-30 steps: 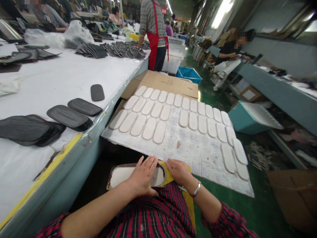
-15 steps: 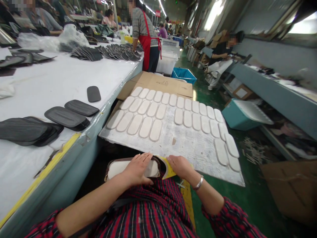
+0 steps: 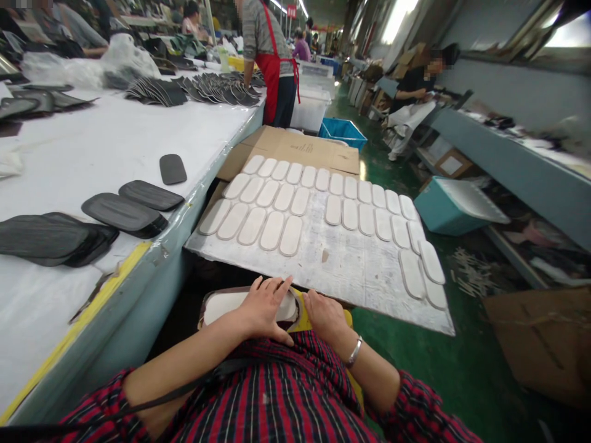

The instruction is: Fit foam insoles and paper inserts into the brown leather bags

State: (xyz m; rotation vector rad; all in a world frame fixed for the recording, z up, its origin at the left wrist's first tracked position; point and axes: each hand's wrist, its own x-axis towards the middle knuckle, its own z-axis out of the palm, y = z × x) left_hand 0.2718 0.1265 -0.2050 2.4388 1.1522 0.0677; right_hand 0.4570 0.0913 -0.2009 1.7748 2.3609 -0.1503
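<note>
Fingers [image 3: 266, 288] of the left hand [image 3: 259, 307] spread across a white-faced piece [image 3: 224, 303]; the right hand's [image 3: 327, 315] touch a yellow strip [image 3: 303, 318], whether clamped I cannot tell. Beyond them, a board [image 3: 341, 271] of pale ovals [image 3: 290, 235]; farther, cardboard [image 3: 289, 140] and a red sign [image 3: 291, 10] bear illegible writing.

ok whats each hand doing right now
Left hand: open, lying over the white pad.
Right hand: at the yellow piece; whether it grips cannot be told.
</note>
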